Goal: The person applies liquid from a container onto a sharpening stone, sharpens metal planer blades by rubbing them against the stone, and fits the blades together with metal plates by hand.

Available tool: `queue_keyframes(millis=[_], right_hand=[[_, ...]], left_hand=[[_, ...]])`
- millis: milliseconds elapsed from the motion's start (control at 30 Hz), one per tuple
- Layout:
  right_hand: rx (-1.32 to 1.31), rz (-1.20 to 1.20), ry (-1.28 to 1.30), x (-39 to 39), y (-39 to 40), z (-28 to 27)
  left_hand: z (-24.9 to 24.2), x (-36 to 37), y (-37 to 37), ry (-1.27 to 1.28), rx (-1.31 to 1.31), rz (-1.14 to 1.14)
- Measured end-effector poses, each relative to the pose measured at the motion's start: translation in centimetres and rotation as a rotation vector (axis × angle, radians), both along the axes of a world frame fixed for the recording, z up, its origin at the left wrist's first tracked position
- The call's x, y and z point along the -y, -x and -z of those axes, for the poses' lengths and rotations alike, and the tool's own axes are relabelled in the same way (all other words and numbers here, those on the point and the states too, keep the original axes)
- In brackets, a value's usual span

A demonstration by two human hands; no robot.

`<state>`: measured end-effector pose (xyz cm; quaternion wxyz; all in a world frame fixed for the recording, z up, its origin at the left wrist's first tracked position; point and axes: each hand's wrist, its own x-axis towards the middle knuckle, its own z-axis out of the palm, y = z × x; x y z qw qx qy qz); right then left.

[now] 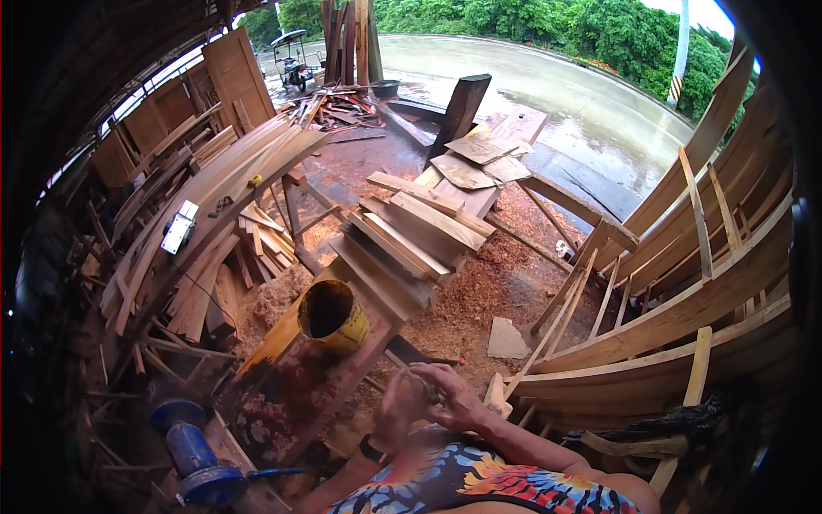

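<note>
My left hand (401,413), with a dark band at its wrist, is raised close in front of my body. My right hand (452,396) meets it there, its fingers curled. Something small and dark may lie between the two hands, but it is too small and blurred to name. Beyond them a yellow bucket (349,332) stands on a stained bench (295,398). Several wooden boards (385,272) lie stacked further along the bench, with thin broken sheets (465,171) at its far end.
Long planks (248,167) fill the left side, with a white tool (180,228) on them. A blue machine (193,450) stands at lower left. Curved boards (634,351) rise on the right. Shavings (462,313) cover the ground. A road (548,81) runs behind.
</note>
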<state>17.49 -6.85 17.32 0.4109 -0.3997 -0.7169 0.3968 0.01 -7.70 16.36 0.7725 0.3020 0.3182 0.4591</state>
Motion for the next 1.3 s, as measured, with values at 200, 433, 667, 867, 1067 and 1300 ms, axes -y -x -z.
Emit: queue_keyframes(millis=[200, 433, 667, 867, 1067, 1300], right_hand=[[0.045, -0.033, -0.083, -0.5, -0.3, 1.6], [0.063, 0.015, -0.128, -0.5, -0.1, 1.3], [0.064, 0.032, -0.083, -0.2, 0.0, 1.0], [0.019, 0.096, 0.015, 0.3, -0.1, 1.0], [-0.017, 0.045, -0.016, 1.0, 0.1, 1.0], [0.193, -0.014, 0.034, 1.0, 1.4, 1.2]], left_hand=[[2.0, 0.1, 0.4, -0.051, -0.008, -0.010], [0.1, 0.5, 0.3, 0.016, -0.068, -0.030], [-0.1, 0.8, 0.0, -0.001, -0.038, -0.058], [2.3, 0.5, 0.5, 0.001, -0.046, -0.066], [-1.6, 0.3, -0.1, 0.063, -0.086, -0.118], [-0.6, 2.0, 0.1, 0.098, -0.047, -0.219]])
